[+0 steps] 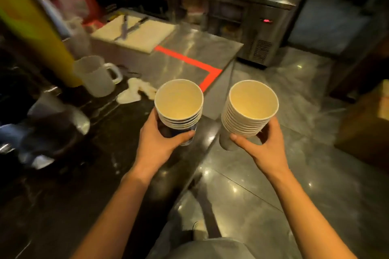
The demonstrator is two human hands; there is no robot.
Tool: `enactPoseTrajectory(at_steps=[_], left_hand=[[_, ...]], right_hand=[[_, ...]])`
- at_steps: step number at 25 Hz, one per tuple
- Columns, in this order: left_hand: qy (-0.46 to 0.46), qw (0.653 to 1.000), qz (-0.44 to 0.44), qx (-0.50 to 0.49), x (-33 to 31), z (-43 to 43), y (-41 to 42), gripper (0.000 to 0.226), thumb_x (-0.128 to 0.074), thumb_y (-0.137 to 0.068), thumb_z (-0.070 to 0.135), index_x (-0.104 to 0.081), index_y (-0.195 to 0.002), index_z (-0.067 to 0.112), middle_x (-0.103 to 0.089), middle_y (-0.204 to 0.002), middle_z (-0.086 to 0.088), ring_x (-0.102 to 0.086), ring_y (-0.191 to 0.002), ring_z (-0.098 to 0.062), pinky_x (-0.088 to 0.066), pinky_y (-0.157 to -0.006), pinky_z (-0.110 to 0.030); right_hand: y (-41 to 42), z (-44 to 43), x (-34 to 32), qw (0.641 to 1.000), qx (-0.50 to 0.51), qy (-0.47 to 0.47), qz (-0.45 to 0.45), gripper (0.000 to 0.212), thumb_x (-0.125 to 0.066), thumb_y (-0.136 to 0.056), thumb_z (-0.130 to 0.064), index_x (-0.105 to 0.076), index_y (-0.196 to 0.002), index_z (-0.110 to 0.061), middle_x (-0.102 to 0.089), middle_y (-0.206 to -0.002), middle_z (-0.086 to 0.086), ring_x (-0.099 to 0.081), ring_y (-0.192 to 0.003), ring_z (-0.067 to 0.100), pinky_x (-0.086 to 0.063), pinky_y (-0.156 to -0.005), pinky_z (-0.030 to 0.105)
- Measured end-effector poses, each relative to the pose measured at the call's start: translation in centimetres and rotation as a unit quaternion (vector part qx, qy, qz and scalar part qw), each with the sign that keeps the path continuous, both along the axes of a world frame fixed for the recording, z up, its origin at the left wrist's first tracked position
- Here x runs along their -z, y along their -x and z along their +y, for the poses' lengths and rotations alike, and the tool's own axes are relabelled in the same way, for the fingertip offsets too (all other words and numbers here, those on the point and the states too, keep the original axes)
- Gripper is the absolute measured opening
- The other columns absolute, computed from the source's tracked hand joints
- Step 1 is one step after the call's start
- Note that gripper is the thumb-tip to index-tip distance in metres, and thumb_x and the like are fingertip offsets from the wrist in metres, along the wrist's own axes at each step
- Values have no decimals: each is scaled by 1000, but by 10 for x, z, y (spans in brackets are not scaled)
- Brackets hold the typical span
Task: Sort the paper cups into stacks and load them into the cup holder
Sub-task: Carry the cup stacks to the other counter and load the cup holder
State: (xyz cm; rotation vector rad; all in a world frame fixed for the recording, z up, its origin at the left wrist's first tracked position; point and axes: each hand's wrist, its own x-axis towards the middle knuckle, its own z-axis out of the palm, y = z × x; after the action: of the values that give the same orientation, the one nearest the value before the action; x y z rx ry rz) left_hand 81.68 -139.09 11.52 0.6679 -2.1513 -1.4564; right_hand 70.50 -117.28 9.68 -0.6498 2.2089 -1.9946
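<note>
2 hands (162, 139) (261, 143) grip 2 cup stacks (179, 109) (250, 109), fingers closed; print unreadable.

Only 1 view is given, from a wide-angle camera worn on the person's head. It looks forward and steeply down, close over both outstretched forearms, with the desk (189, 48) running off to the left and ahead and the floor (294, 111) to the right. Edges bend and blur.
</note>
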Motion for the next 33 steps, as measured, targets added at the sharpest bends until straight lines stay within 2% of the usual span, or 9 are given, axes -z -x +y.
enactPoseTrajectory(at_steps=[6,8,11,16,20,22,26,28,33], left_hand=[[-23,984,17,173,6,69,122,90,-93,-58,19,-49,-136,17,-62,-126,9,-59,-112,6,-48,-94,-14],[-30,974,21,225,5,94,158,87,-93,-59,17,-48,-132,23,-60,-126,11,-57,-115,3,-47,-99,-20],[-47,957,21,284,7,128,209,96,-93,-57,26,-44,-139,24,-58,-133,8,-56,-121,-5,-47,-103,-31],[-61,926,25,371,9,168,293,94,-91,-62,25,-37,-137,39,-51,-138,14,-51,-124,-3,-45,-100,-23],[-68,902,40,424,3,193,385,91,-90,-60,29,-37,-131,47,-51,-135,17,-50,-125,-2,-45,-105,-27],[-66,897,38,435,-1,208,427,92,-91,-61,27,-38,-135,39,-51,-137,14,-50,-126,-4,-45,-106,-29],[-71,873,34,482,-4,256,504,89,-92,-61,22,-40,-131,37,-53,-131,15,-52,-123,-5,-46,-106,-32],[-71,852,32,518,-2,288,536,88,-92,-61,21,-39,-130,39,-53,-132,17,-51,-125,-5,-46,-107,-34],[-62,805,20,590,10,396,608,93,-92,-62,23,-41,-139,25,-53,-138,7,-50,-129,-12,-45,-108,-42]], right_hand=[[29,102,-6,984,178,-7,9,83,-88,-65,-20,-43,-132,-38,-57,-127,-20,-55,-121,1,-45,-99,21],[37,128,-9,973,229,-11,13,83,-89,-66,-22,-43,-133,-36,-56,-126,-21,-54,-120,-1,-45,-98,18],[57,158,-10,955,297,-17,20,88,-88,-65,-33,-42,-139,-26,-56,-131,-15,-54,-123,3,-46,-102,24],[112,184,-6,930,365,-27,15,89,-88,-67,-29,-37,-140,-33,-52,-130,-30,-51,-125,-1,-44,-102,20],[181,201,-9,903,428,-35,15,86,-87,-69,-16,-39,-138,-30,-53,-132,-21,-52,-123,-4,-44,-99,15],[215,209,-17,891,452,-36,10,85,-85,-68,-16,-39,-137,-31,-52,-131,-23,-51,-120,-8,-43,-97,12],[269,239,-23,868,496,-36,-1,87,-89,-66,-22,-41,-139,-27,-55,-134,-15,-53,-124,1,-46,-106,32],[286,262,-22,849,526,-40,-2,90,-90,-65,-25,-41,-141,-24,-55,-136,-12,-53,-125,4,-45,-107,37],[327,339,-13,797,603,-32,-17,98,-92,-60,-40,-40,-142,-23,-54,-135,-15,-52,-124,-1,-46,-104,28]])
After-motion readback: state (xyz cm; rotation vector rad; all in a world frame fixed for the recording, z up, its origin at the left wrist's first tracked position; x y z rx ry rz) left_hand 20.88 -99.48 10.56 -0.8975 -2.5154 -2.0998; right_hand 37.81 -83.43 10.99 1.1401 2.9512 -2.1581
